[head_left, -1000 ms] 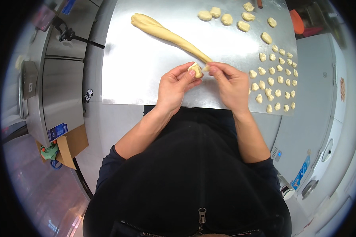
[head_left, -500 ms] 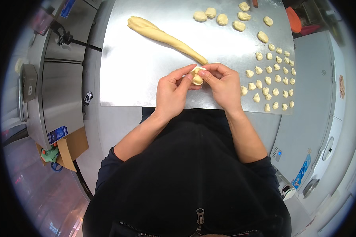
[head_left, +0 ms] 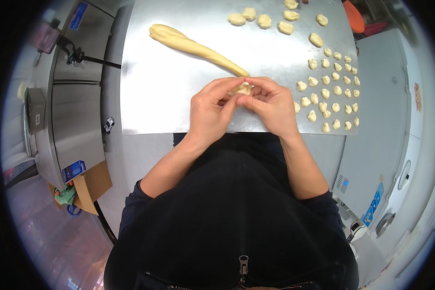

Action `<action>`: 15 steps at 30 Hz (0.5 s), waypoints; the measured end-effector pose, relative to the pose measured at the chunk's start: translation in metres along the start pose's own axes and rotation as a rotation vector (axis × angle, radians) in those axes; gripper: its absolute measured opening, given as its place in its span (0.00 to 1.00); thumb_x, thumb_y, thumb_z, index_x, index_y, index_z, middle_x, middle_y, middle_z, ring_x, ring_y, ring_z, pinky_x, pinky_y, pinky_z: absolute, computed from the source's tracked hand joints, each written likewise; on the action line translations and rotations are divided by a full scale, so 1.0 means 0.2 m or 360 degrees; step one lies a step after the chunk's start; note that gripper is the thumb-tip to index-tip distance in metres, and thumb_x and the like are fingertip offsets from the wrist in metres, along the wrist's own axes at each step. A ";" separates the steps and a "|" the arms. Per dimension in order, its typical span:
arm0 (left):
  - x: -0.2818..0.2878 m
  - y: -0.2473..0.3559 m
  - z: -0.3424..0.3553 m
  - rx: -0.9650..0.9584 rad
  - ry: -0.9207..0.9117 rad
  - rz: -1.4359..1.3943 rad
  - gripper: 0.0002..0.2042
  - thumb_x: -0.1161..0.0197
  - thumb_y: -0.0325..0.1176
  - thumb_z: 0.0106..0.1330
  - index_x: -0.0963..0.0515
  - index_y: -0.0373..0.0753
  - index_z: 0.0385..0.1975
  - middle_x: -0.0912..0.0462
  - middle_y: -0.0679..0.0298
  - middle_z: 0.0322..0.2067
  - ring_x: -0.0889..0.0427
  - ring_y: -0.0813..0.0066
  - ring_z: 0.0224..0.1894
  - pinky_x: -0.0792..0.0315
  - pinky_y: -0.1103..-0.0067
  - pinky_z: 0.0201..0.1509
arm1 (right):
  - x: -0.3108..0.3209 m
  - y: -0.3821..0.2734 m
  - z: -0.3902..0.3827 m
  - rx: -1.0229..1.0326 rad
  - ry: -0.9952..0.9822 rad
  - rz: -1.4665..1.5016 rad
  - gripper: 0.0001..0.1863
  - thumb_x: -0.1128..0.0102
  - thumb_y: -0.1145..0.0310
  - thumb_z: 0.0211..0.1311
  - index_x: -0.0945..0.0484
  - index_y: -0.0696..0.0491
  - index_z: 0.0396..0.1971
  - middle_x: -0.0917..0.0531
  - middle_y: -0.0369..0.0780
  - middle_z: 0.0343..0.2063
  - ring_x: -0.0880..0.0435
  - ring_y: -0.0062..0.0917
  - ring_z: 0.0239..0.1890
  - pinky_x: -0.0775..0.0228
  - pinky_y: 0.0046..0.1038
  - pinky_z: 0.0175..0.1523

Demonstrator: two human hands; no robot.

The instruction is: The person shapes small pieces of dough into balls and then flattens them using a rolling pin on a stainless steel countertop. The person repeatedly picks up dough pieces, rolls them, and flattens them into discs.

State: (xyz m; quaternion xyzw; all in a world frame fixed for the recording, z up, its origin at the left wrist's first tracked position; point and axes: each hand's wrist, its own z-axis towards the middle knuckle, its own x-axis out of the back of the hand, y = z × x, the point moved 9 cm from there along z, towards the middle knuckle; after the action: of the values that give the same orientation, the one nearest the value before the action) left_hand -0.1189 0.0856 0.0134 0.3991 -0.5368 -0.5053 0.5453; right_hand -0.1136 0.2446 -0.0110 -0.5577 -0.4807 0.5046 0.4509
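Note:
Between my fingertips, above the near part of the steel table (head_left: 164, 101), I pinch a small pale piece of dough (head_left: 242, 89). My left hand (head_left: 211, 104) is closed on its left side and my right hand (head_left: 270, 101) on its right, the thumbs almost meeting in front. The fingers cover much of the piece. Just beyond my fingertips ends a long yellow dough roll (head_left: 198, 48), thick at its far left end and tapering toward my hands.
Rows of small dough lumps (head_left: 325, 93) cover the table's right side. Several larger dough pieces (head_left: 264, 21) lie along the far side. A grey cabinet (head_left: 382, 121) stands right of the table, steel cabinets (head_left: 77, 125) and a cardboard box (head_left: 94, 186) to the left.
My thumbs have come together and folded over the dough piece, which now shows less between my fingers. The whole scene has shifted slightly in view.

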 end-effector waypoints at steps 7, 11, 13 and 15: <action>0.04 0.10 0.02 -0.0359 0.0086 0.0328 0.10 0.26 0.23 0.69 0.10 0.35 0.49 0.08 0.56 0.45 0.07 0.67 0.41 0.14 0.76 0.43 | 0.03 -0.01 -0.01 -0.0025 0.0008 -0.0178 0.12 0.23 0.71 0.68 0.08 0.56 0.49 0.11 0.37 0.37 0.13 0.17 0.36 0.21 0.22 0.41; 0.03 0.12 0.01 -0.0356 -0.0033 0.0453 0.09 0.26 0.22 0.68 0.09 0.35 0.46 0.08 0.58 0.41 0.08 0.67 0.40 0.15 0.77 0.42 | 0.05 -0.08 0.00 0.0175 0.0103 -0.0372 0.11 0.27 0.76 0.67 0.08 0.56 0.48 0.11 0.39 0.38 0.13 0.21 0.36 0.21 0.25 0.41; 0.02 0.12 0.00 -0.0377 -0.0107 0.0560 0.08 0.27 0.21 0.68 0.10 0.35 0.46 0.08 0.58 0.43 0.09 0.71 0.40 0.16 0.78 0.42 | 0.02 -0.19 -0.03 0.0572 0.0173 -0.0802 0.14 0.29 0.80 0.64 0.09 0.56 0.50 0.11 0.40 0.38 0.13 0.26 0.37 0.20 0.27 0.42; 0.02 0.12 0.00 -0.0397 -0.0161 0.0553 0.10 0.26 0.21 0.68 0.11 0.35 0.47 0.09 0.58 0.43 0.08 0.68 0.40 0.15 0.77 0.41 | -0.03 -0.26 -0.09 0.0875 0.0242 -0.1117 0.18 0.30 0.82 0.61 0.10 0.56 0.52 0.10 0.41 0.40 0.11 0.31 0.40 0.18 0.29 0.44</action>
State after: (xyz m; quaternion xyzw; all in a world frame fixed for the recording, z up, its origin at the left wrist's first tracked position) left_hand -0.1169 0.0858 0.0367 0.2042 -0.5576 -0.4856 0.6415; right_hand -0.1004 0.2461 0.0434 -0.2559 -0.4543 0.3878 0.7601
